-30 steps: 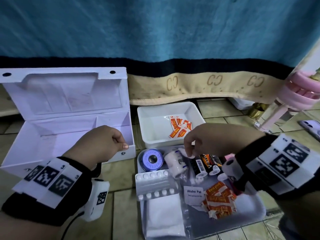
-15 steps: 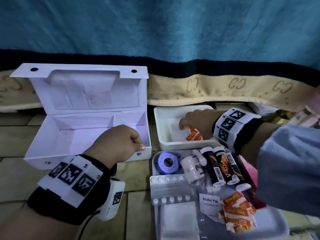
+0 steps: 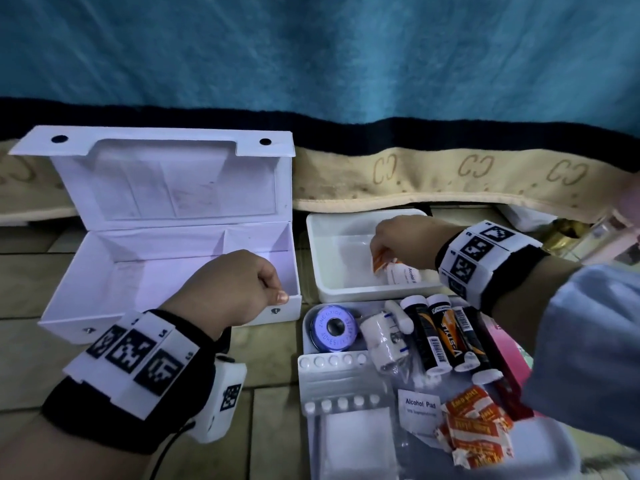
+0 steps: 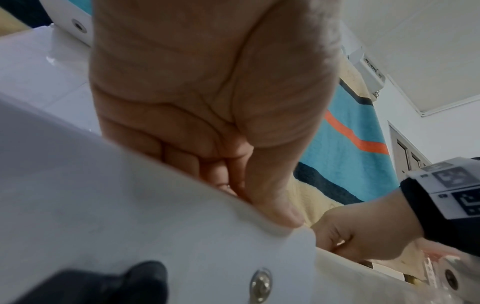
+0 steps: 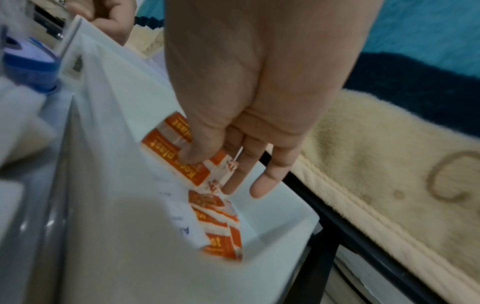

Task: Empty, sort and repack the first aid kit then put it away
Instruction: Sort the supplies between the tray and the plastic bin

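The white first aid box [image 3: 104,289] stands open and empty on the floor at the left, lid upright. My left hand [image 3: 273,289] grips its front right wall, thumb outside and fingers inside; the left wrist view shows the left hand [image 4: 259,195] on the box wall [image 4: 130,216]. My right hand [image 3: 379,252] reaches into the white tray [image 3: 332,271] behind and pinches orange plaster packets [image 3: 379,263]. In the right wrist view the thumb of the right hand [image 5: 210,168] presses on the plaster packets [image 5: 166,144]. An alcohol pad [image 3: 405,273] lies beside them.
A nearer tray holds a blue tape roll [image 3: 332,329], bandage roll [image 3: 381,337], black tubes [image 3: 443,334], blister pack [image 3: 339,379], another alcohol pad [image 3: 419,407], more plasters [image 3: 474,431] and gauze [image 3: 353,441]. A blanket edge [image 3: 450,181] runs behind.
My right hand moved from the near tray up into the back tray, where an alcohol pad now lies, and now pinches the plasters there. The left hand stayed on the box.
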Tool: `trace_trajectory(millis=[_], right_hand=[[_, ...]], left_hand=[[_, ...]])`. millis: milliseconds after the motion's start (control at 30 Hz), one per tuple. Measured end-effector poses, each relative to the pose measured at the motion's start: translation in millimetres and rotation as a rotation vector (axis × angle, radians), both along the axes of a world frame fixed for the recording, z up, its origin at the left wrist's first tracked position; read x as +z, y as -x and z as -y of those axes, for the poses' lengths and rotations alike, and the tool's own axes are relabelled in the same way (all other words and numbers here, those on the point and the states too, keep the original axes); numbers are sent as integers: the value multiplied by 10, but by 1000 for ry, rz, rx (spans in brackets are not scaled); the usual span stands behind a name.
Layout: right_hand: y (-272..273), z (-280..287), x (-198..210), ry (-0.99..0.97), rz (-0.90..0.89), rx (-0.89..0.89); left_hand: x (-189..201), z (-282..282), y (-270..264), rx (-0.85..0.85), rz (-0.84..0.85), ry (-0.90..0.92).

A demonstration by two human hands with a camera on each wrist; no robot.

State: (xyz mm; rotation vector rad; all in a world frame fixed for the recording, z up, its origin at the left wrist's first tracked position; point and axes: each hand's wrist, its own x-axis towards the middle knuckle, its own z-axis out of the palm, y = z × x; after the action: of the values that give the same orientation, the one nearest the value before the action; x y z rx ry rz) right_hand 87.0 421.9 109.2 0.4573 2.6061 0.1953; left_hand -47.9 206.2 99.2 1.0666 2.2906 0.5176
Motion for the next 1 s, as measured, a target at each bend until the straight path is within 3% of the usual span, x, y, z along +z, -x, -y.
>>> trace_trajectory(millis=[467, 567, 767, 867, 1000], right_hand=[[-803, 356, 827, 35, -585, -246], [-1102, 514, 920, 122, -508, -268], [-1446, 833, 668, 276, -117, -217], [-1510, 961, 398, 296, -95, -230], [-1502, 1153, 159, 144, -99, -155]], left_hand=[[10, 12, -10, 13, 15, -31], [11, 12, -15, 6, 4, -31], [32, 4, -27, -6, -26, -24], [22, 16, -36, 5, -24, -35], [16, 18, -52, -6, -50, -35]])
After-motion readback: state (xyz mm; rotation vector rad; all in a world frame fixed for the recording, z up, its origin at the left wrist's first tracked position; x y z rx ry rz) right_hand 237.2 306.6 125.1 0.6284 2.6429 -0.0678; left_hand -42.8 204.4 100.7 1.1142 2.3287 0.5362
